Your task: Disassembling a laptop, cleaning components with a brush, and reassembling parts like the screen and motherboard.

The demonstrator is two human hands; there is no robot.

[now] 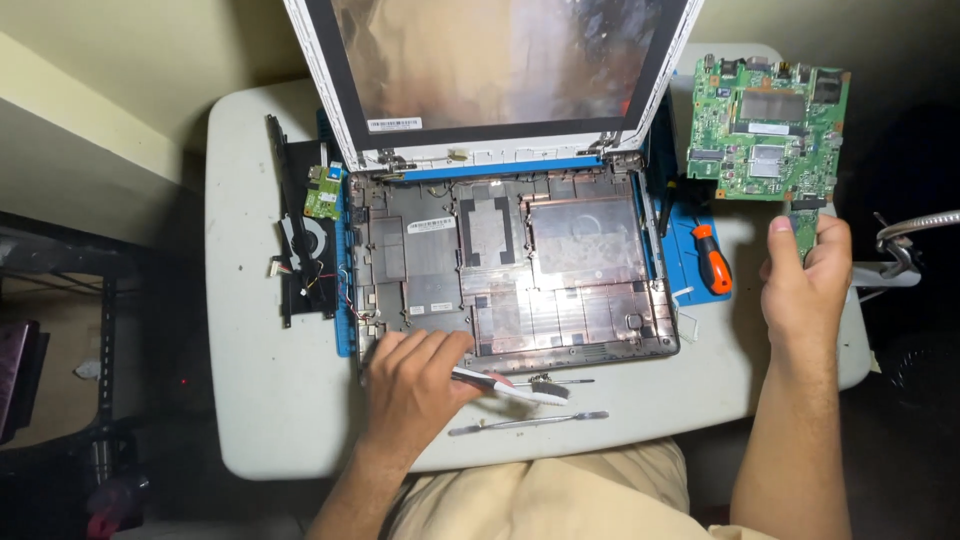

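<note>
An opened laptop base (510,265), stripped of its board, lies on a blue mat (690,262) on a small white table (250,330), with its screen lid (490,70) tilted up at the back. My right hand (805,275) holds a green circuit board (768,130) by its lower edge, raised over the table's right end. My left hand (415,385) rests at the laptop's front edge, fingers closed on a white-handled brush (510,387) whose dark bristles point right.
A metal pry tool (528,423) lies near the table's front edge. An orange-handled screwdriver (712,258) sits on the mat at right. A black fan assembly (300,250) and a small green board (323,192) lie left of the laptop. A metal gooseneck (915,228) juts in at right.
</note>
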